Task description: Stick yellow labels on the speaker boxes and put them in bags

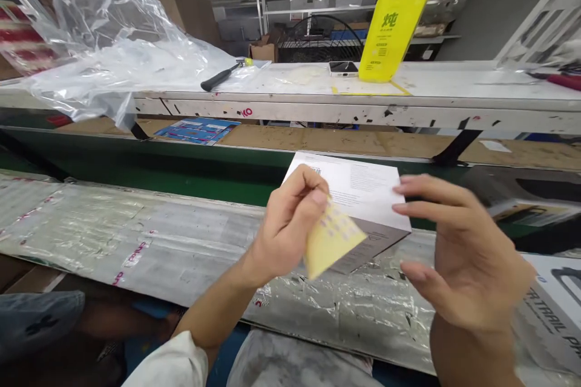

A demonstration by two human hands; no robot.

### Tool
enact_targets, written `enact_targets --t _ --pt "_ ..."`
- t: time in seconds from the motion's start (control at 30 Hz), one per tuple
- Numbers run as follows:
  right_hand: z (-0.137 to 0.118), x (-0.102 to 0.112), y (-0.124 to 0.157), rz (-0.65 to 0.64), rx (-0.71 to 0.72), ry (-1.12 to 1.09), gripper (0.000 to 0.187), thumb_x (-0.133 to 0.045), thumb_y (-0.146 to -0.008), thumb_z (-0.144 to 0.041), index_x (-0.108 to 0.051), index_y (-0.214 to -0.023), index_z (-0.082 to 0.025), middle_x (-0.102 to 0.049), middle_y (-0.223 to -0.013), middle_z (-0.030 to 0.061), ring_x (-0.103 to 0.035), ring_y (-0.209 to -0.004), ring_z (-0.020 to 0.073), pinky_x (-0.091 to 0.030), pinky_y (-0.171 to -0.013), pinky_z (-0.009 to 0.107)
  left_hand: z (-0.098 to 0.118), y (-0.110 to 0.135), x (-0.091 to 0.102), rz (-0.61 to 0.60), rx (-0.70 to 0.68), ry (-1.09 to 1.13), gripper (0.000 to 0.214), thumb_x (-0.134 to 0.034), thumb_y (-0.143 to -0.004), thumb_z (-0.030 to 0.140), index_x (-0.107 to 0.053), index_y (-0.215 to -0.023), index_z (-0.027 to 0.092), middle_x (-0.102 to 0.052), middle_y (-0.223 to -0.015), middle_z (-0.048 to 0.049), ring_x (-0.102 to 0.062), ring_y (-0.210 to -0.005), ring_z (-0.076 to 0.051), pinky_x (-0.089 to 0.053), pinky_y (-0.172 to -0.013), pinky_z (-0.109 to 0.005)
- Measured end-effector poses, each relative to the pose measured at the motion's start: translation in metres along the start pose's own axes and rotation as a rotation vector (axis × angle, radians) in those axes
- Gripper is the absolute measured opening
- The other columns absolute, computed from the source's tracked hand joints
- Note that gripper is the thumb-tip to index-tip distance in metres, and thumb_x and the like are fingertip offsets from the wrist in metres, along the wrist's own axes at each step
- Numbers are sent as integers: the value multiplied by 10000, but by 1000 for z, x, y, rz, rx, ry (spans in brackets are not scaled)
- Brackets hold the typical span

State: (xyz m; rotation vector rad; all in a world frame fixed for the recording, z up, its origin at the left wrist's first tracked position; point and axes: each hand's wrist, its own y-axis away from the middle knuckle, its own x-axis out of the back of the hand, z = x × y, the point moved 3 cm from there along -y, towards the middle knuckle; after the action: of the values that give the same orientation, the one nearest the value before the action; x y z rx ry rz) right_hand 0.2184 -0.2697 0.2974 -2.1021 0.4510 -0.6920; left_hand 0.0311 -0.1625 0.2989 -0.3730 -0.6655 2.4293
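My left hand [290, 221] pinches a yellow sheet of stickers [336, 239] with rows of small purple-grey marks, blurred by motion. Behind the sheet, a white box [367, 184] with a barcode and fine print on its top rests by the bench edge; my left hand covers part of it. At the box's right corner, my right hand [472, 254] has its fingers spread and its thumb apart, with nothing between them. Whether its fingertips touch the box I cannot tell.
A plastic-covered bench [136, 242] runs along the front, with a green belt [190, 178] behind. The shelf above holds clear plastic film [113, 42], a black-handled tool [222, 75], a phone [344, 68] and a yellow bottle-shaped package [394, 24]. Boxes [551, 308] stand at right; another person's leg shows lower left.
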Motion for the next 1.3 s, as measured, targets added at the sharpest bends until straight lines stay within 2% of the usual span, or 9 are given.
enact_targets --t 0.07,0.2,0.37,0.47,0.53,0.73,0.83,1.13,1.3 --pt "-16 -10 -7 53 -26 -83 433 -880 -788 -291 -677 -1170 -265 -710 -1074 75 -710 -1036 300 -585 -954 485 10 -5 -11 -15 -61 -88 156 -558 -1035 319 -611 -928 218 -595 -823 3 -512 -691 -129 -388 -605 -279" --pt "-15 -17 -22 179 -147 -185 406 -828 -808 -90 -583 -1065 -288 -661 -916 -31 -714 -781 154 -589 -699 286 16 -11 -17 -35 -89 -108 128 -644 -1005 341 -663 -998 214 -681 -897 -11 -614 -770 -128 -466 -660 -242" --pt "-12 -17 -33 64 10 28 242 -736 -891 -70 -669 -1007 -272 -668 -983 4 -681 -903 162 -577 -815 323 14 -17 -8 -106 63 -131 216 -694 -963 400 -707 -905 193 -680 -832 -11 -619 -766 -147 -491 -694 -257" --pt "-16 -18 -39 50 164 256 239 -742 -889 -98 -725 -1037 -285 -618 -1184 65 -655 -1018 214 -584 -868 405 16 -20 -4 -54 35 -243 234 -676 -971 410 -728 -896 194 -709 -856 -16 -632 -798 -160 -494 -713 -262" --pt "-18 -18 -44 63 207 331 237 -741 -899 -116 -736 -1055 -295 -607 -1192 76 -653 -1036 228 -591 -867 424 18 -21 -4 -29 -12 -322 235 -656 -983 404 -749 -922 198 -736 -886 -21 -653 -834 -171 -501 -748 -267" --pt "-21 -22 -54 23 251 359 205 -680 -963 -125 -697 -1082 -291 -744 -997 37 -718 -928 214 -605 -825 394 18 -25 -4 -32 -48 -279 257 -598 -1017 407 -751 -985 203 -752 -909 -27 -663 -838 -173 -504 -749 -270" --pt "-24 -24 -58 26 253 360 196 -679 -965 -120 -691 -1064 -288 -755 -955 19 -722 -877 199 -608 -792 369 16 -25 -5 -31 -45 -167 211 -662 -982 391 -737 -990 194 -763 -940 -32 -691 -869 -174 -525 -780 -267" --pt "-21 -31 -70 59 249 368 146 -740 -929 -136 -727 -1021 -248 -737 -972 34 -704 -788 162 -604 -748 330 13 -30 1 22 -45 -138 203 -671 -977 351 -762 -1035 180 -757 -1011 -57 -668 -929 -192 -516 -820 -290" --pt "-20 -35 -69 120 381 432 220 -751 -912 -117 -720 -1048 -287 -758 -982 35 -734 -860 202 -620 -768 363 14 -32 5 29 -16 -102 230 -657 -984 390 -743 -965 178 -725 -911 -37 -635 -877 -180 -486 -803 -289"
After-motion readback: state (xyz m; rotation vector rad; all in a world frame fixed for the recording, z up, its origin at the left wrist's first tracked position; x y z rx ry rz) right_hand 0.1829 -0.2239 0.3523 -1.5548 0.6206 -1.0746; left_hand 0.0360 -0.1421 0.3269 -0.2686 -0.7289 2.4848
